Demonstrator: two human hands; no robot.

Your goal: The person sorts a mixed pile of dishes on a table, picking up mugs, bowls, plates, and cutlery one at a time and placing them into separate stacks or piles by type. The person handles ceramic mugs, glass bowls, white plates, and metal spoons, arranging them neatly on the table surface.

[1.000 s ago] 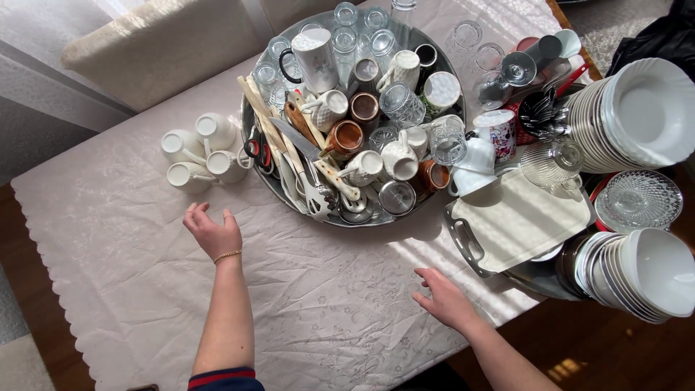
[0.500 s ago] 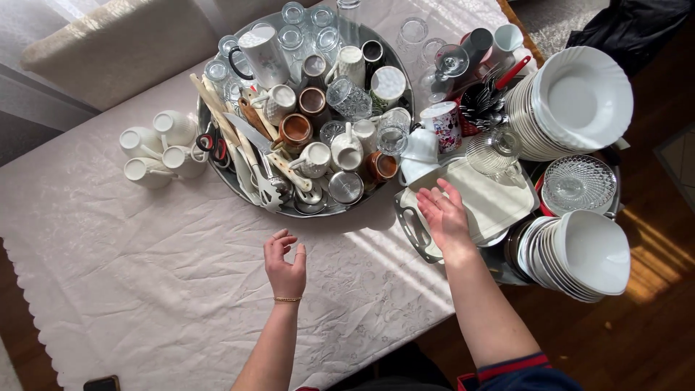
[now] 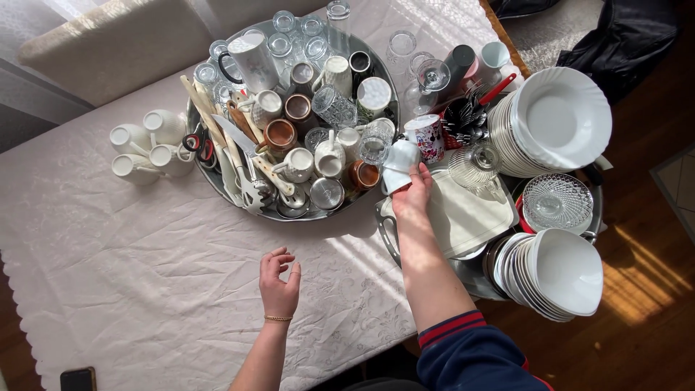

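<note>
My right hand (image 3: 413, 194) reaches forward and grips a small white cup (image 3: 399, 164) at the right edge of the big round metal tray (image 3: 360, 204), just above a white rectangular plate (image 3: 470, 217). My left hand (image 3: 279, 285) hovers over the pale tablecloth (image 3: 130, 275) in front of the tray, fingers apart and loosely curled, holding nothing. The tray is crowded with cups, mugs, glasses and wooden and metal utensils.
Several white cups (image 3: 145, 148) lie left of the tray. A stack of white plates (image 3: 557, 119), a cut-glass bowl (image 3: 557, 203) and stacked white bowls (image 3: 561, 279) crowd the right side. Cutlery with a red handle (image 3: 470, 108) stands behind. A dark phone (image 3: 77, 379) lies at the near left edge.
My right hand has moved from the white plate up to the tray's edge and closed on the white cup. My left hand stayed over the cloth, shifting slightly.
</note>
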